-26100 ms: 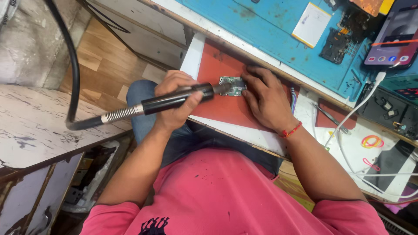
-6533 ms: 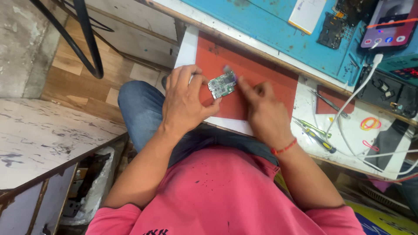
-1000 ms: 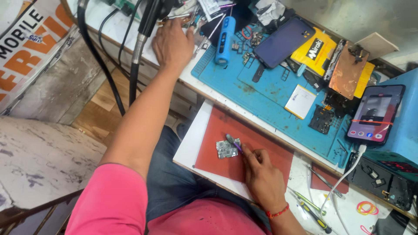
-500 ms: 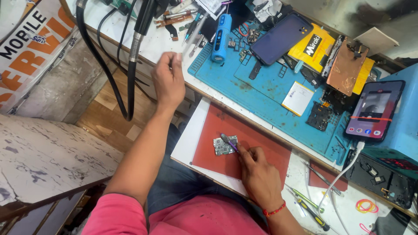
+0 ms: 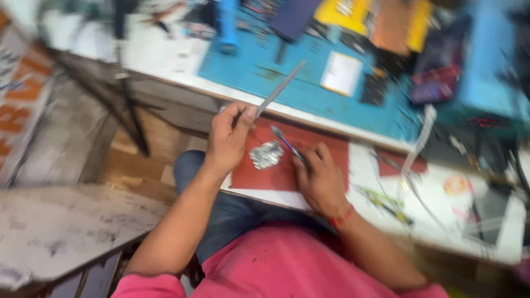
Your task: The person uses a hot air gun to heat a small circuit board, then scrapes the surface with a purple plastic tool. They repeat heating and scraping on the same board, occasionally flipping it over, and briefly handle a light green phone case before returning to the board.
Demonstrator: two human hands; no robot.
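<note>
Now left hand [image 5: 227,138] grips tweezers [image 5: 279,91]; right hand [image 5: 320,179] holds tool [image 5: 287,144] by blurred silvery board [image 5: 266,155].

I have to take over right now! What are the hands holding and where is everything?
Left hand: pinching a long thin metal tool that points up and away over the blue mat.
Right hand: resting on the red mat, holding a thin dark-tipped tool angled toward the board.
Small silvery circuit board: lying flat on the red mat between both hands, neither hand touching it.
Done: both tools are in hand and the board is set out.
Left: neither tool tip is on the board yet. The picture is blurred, so fine detail cannot be read.
</note>
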